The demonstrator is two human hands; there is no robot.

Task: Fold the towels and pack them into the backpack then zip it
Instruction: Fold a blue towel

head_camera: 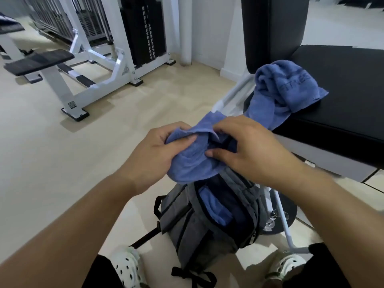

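A grey backpack (205, 231) stands open on the floor between my feet, and a folded blue towel (216, 208) shows inside its main compartment. Just above the opening I hold a bunched blue towel (193, 163) with both hands. My left hand (153, 154) grips its left side and my right hand (247, 150) grips its right side, thumb pressed into the cloth. Another blue towel (284, 90), crumpled and printed with dark letters, lies on the black bench seat (342, 96) and hangs over its near-left edge.
The black padded bench with white legs (280, 206) stands to the right, right beside the backpack. A white weight machine (99, 59) with a black stack and a small bench stands at the back left. Pale floor (62, 163) lies to the left. My white clogs (126, 265) flank the bag.
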